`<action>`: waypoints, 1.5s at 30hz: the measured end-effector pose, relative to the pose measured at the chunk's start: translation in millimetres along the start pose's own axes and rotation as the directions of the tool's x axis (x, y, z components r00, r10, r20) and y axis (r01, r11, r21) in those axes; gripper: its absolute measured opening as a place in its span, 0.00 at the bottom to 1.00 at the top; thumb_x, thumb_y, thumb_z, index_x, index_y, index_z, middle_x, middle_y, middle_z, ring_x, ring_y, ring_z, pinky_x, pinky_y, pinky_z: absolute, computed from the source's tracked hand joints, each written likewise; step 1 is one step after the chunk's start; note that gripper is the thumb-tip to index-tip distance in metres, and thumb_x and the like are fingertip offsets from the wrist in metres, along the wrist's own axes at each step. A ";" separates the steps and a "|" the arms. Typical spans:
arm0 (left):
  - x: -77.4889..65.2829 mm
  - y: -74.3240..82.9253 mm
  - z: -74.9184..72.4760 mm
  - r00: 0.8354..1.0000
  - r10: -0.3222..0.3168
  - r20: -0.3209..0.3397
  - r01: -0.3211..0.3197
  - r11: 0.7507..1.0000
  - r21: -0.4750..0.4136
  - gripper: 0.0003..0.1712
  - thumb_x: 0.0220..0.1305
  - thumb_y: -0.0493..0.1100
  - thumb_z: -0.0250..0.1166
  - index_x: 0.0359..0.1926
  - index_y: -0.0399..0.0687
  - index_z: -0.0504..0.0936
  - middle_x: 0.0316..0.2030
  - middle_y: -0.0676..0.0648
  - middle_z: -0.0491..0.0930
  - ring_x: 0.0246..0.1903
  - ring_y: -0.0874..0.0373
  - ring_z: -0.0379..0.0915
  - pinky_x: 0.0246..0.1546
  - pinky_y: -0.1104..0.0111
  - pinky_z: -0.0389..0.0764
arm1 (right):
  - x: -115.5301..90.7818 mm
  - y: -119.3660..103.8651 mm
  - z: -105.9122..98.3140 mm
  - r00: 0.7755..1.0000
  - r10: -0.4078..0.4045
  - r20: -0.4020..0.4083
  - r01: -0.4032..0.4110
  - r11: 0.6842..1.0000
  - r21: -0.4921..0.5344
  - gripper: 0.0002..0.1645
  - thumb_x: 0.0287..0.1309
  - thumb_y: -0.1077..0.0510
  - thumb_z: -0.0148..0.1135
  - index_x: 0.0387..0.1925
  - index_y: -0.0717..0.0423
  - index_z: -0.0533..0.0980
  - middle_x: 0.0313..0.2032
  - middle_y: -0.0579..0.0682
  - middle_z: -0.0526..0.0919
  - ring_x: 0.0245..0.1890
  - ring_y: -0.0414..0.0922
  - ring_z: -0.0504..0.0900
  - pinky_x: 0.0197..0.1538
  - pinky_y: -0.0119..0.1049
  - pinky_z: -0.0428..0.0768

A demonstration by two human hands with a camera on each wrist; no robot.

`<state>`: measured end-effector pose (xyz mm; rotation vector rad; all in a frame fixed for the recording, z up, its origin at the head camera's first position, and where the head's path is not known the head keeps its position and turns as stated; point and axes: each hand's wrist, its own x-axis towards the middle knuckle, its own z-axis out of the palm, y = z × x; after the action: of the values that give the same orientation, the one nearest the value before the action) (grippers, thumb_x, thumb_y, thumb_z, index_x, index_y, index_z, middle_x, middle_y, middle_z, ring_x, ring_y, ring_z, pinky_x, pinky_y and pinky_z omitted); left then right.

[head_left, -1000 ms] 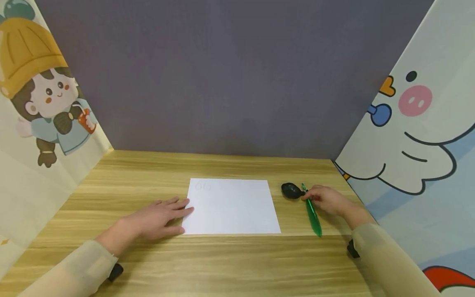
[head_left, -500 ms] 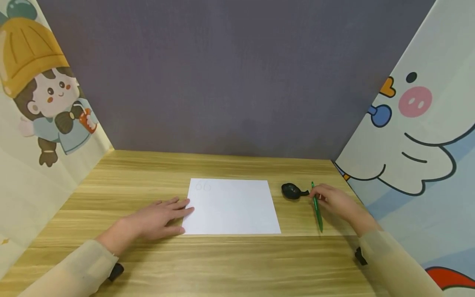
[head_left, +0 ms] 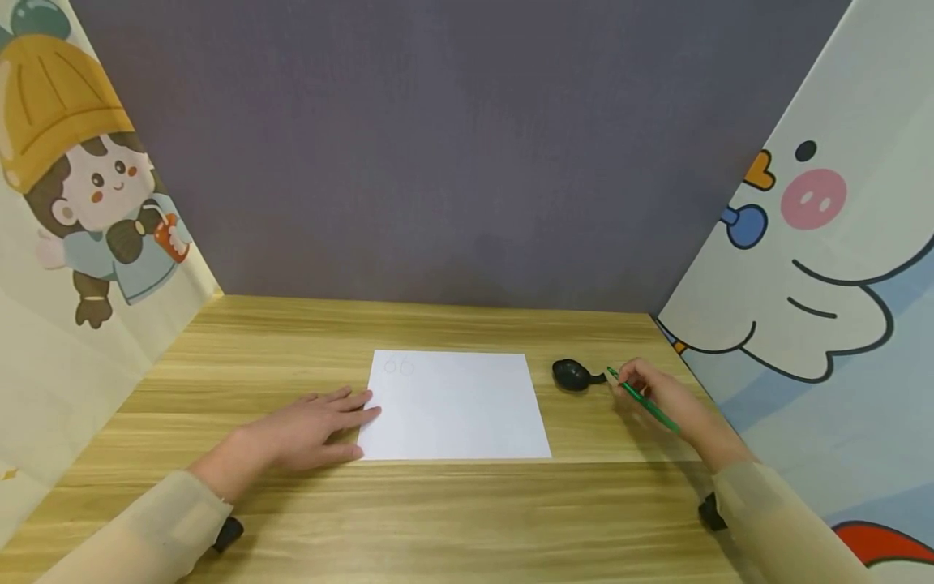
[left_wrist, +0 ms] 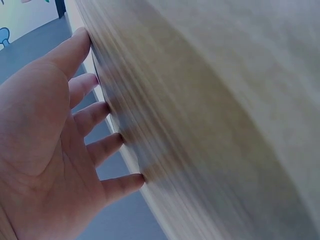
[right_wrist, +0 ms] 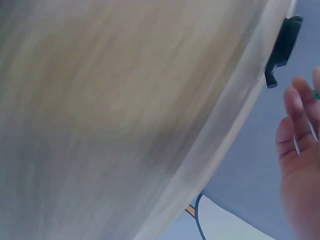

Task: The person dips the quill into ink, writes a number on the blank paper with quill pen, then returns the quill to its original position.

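Observation:
In the head view my left hand [head_left: 310,430] lies flat with fingers spread, its fingertips on the left edge of a white sheet of paper [head_left: 460,414]. Two faint round outlines [head_left: 399,367] show near the sheet's top left corner. To the right of the paper, my right hand [head_left: 674,397] pinches a green pen [head_left: 649,405] that slants back across the hand. Just left of those fingers is a black spoon-like thing [head_left: 571,375] with a rounded body and short bent handle. The left wrist view shows the left palm [left_wrist: 40,125] and spread fingertips at the table surface.
The wood-patterned table [head_left: 467,519] meets a grey panel [head_left: 438,162] at the back. Side panels with cartoon figures flank it, a capped figure [head_left: 105,186] on the left and a white one [head_left: 824,308] on the right.
My right hand has shifted slightly right, away from the black thing's handle. The pen has swung from pointing toward me to slanting back across the hand. The left hand stays in place.

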<state>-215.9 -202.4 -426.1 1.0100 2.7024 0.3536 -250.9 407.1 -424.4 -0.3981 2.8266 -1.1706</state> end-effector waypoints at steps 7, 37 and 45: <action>1.4 -2.0 2.6 1.000 -0.002 -0.009 0.002 1.000 0.011 0.40 0.82 0.67 0.58 0.85 0.57 0.66 0.86 0.41 0.59 0.84 0.29 0.55 0.76 0.24 0.61 | 0.7 3.7 1.8 0.980 -0.164 -0.111 0.162 0.986 -0.028 0.08 0.77 0.66 0.65 0.47 0.60 0.73 0.35 0.54 0.83 0.30 0.42 0.79 0.32 0.34 0.76; 1.4 0.5 0.6 1.000 -0.009 -0.002 0.009 1.000 0.000 0.41 0.82 0.68 0.58 0.85 0.57 0.66 0.86 0.42 0.59 0.84 0.30 0.54 0.76 0.25 0.60 | 12.2 -17.0 0.3 0.999 0.051 -0.010 -0.047 0.959 0.279 0.30 0.91 0.50 0.44 0.69 0.75 0.69 0.48 0.55 0.85 0.44 0.46 0.87 0.50 0.39 0.88; 1.4 0.7 2.2 1.000 -0.006 -0.007 0.006 1.000 0.016 0.40 0.82 0.67 0.58 0.85 0.56 0.67 0.86 0.41 0.59 0.84 0.30 0.54 0.76 0.25 0.62 | 26.5 -13.6 10.3 0.992 0.123 0.035 -0.126 0.898 0.421 0.26 0.86 0.55 0.55 0.67 0.76 0.68 0.46 0.49 0.91 0.45 0.40 0.92 0.50 0.36 0.91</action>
<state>-215.8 -200.6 -428.1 1.0068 2.7179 0.3357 -272.1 384.0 -420.9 -0.1864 2.4432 -1.6872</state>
